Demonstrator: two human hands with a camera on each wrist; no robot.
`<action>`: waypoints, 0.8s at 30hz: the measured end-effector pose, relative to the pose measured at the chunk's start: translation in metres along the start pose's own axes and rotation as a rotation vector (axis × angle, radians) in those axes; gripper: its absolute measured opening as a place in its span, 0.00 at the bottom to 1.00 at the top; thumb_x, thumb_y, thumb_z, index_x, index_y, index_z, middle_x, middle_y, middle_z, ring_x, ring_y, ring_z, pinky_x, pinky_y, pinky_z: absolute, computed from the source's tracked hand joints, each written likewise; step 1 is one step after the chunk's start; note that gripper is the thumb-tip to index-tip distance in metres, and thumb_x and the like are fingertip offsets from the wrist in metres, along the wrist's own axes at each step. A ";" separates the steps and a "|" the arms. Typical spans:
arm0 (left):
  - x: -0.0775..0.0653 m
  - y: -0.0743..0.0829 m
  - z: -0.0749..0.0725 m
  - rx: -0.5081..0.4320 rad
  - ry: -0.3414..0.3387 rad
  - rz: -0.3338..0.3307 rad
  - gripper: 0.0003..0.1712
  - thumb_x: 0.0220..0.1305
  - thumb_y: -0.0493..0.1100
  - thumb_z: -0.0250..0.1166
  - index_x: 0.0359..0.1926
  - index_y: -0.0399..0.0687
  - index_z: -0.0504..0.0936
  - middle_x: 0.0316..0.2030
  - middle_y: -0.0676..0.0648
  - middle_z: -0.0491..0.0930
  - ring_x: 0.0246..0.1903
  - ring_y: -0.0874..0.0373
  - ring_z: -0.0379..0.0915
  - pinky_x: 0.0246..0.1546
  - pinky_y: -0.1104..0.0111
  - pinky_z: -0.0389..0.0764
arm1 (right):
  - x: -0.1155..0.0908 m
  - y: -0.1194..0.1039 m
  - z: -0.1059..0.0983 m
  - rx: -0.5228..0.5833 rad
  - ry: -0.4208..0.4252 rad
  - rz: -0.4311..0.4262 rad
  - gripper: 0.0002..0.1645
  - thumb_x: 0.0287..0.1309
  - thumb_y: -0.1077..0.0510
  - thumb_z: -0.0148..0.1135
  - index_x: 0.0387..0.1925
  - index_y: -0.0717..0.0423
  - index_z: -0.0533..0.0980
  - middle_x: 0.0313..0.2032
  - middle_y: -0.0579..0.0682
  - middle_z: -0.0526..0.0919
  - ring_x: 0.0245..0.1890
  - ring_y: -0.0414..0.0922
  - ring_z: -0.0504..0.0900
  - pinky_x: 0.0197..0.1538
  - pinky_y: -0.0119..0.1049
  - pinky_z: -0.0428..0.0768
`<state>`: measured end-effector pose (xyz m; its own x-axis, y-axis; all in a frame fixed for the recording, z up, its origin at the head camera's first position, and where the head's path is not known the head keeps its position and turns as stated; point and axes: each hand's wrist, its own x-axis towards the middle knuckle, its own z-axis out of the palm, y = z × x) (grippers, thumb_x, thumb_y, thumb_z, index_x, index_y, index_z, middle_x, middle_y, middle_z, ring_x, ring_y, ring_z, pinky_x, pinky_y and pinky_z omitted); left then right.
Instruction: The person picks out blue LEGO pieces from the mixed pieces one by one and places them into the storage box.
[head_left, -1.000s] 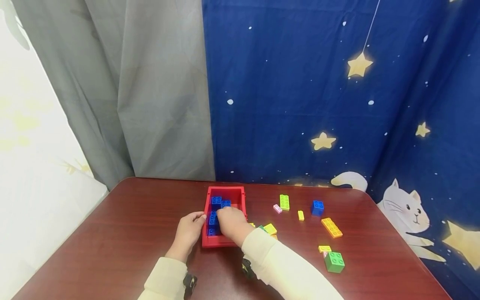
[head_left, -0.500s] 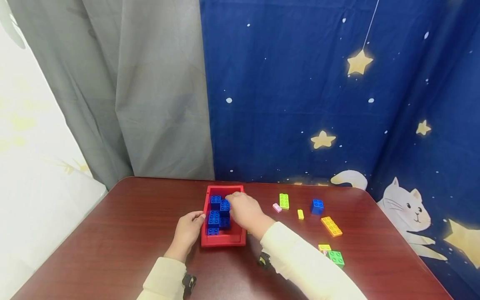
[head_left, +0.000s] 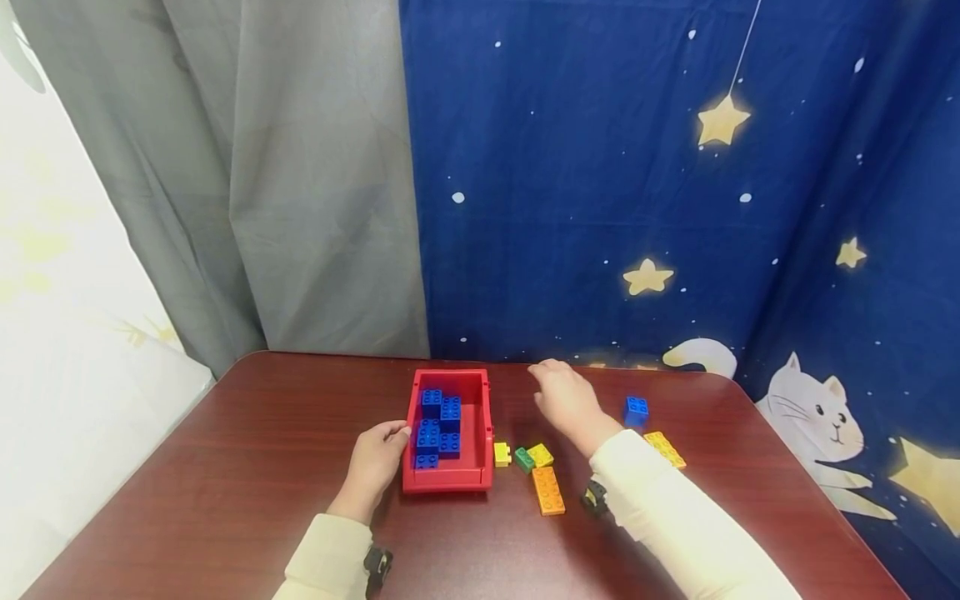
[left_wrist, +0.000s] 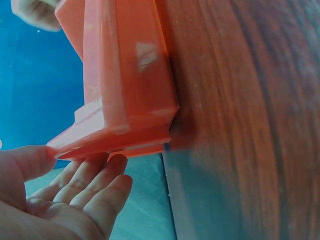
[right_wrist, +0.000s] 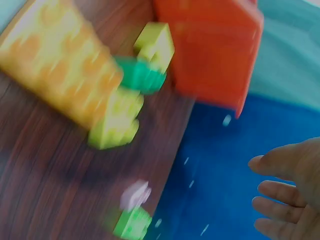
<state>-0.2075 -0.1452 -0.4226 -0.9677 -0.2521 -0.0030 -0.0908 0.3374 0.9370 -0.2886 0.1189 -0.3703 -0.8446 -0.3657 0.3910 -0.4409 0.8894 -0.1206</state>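
Observation:
A red plastic box (head_left: 448, 478) stands on the table with several blue building bricks (head_left: 428, 437) inside, mostly along its left side. My left hand (head_left: 378, 458) holds the box's left wall, thumb at the rim and fingers against the outside, as the left wrist view shows. Right of the box, my right hand (head_left: 570, 404) hovers over the table with its fingers apart and nothing between them. In the right wrist view, a pink brick (right_wrist: 135, 195) and a lime green brick (right_wrist: 133, 223) lie below that hand's side.
Beside the box lie a yellow brick (head_left: 502, 454), a green brick (head_left: 524, 460), another yellow brick (head_left: 540, 455) and an orange brick (head_left: 548, 490). Farther right are a blue brick (head_left: 636, 410) and a yellow-orange brick (head_left: 664, 448). Curtains hang behind the table (head_left: 225, 467).
My right hand has come out of the box and moved right, leaving a blue brick inside. The bricks beside the box are uncovered. My left hand stays at the box.

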 end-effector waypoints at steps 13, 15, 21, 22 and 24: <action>0.001 0.000 0.000 0.014 0.000 -0.008 0.22 0.72 0.42 0.52 0.59 0.31 0.74 0.57 0.30 0.74 0.57 0.36 0.70 0.57 0.46 0.72 | -0.013 0.071 0.004 -0.032 -0.074 0.164 0.23 0.50 0.68 0.62 0.52 0.67 0.78 0.54 0.65 0.78 0.56 0.61 0.76 0.55 0.55 0.77; 0.001 0.000 0.000 0.016 -0.001 -0.008 0.22 0.72 0.42 0.52 0.59 0.31 0.74 0.57 0.30 0.74 0.57 0.36 0.70 0.57 0.46 0.72 | -0.016 0.078 0.004 -0.042 -0.082 0.175 0.23 0.49 0.69 0.61 0.51 0.68 0.78 0.54 0.66 0.78 0.56 0.62 0.76 0.55 0.56 0.77; 0.001 0.001 -0.001 0.017 -0.004 -0.012 0.22 0.72 0.42 0.52 0.60 0.31 0.73 0.57 0.30 0.74 0.57 0.36 0.71 0.57 0.47 0.72 | -0.024 0.099 0.003 -0.068 -0.122 0.220 0.23 0.49 0.70 0.59 0.50 0.70 0.77 0.52 0.67 0.78 0.54 0.63 0.76 0.54 0.56 0.77; 0.001 0.001 -0.001 0.017 -0.004 -0.014 0.22 0.72 0.42 0.52 0.60 0.31 0.73 0.57 0.30 0.73 0.57 0.36 0.71 0.57 0.47 0.72 | -0.025 0.102 0.003 -0.069 -0.130 0.227 0.23 0.49 0.70 0.59 0.50 0.70 0.77 0.51 0.67 0.78 0.54 0.63 0.76 0.54 0.56 0.77; 0.001 0.000 -0.001 0.017 -0.003 -0.014 0.22 0.72 0.42 0.52 0.60 0.31 0.73 0.57 0.30 0.74 0.57 0.36 0.71 0.57 0.47 0.72 | -0.027 0.107 0.004 -0.069 -0.146 0.244 0.23 0.49 0.71 0.58 0.50 0.71 0.77 0.51 0.67 0.78 0.54 0.63 0.76 0.54 0.57 0.77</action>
<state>-0.2085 -0.1458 -0.4221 -0.9670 -0.2543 -0.0173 -0.1085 0.3490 0.9308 -0.3139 0.2229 -0.3970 -0.9602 -0.1702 0.2217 -0.2022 0.9707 -0.1303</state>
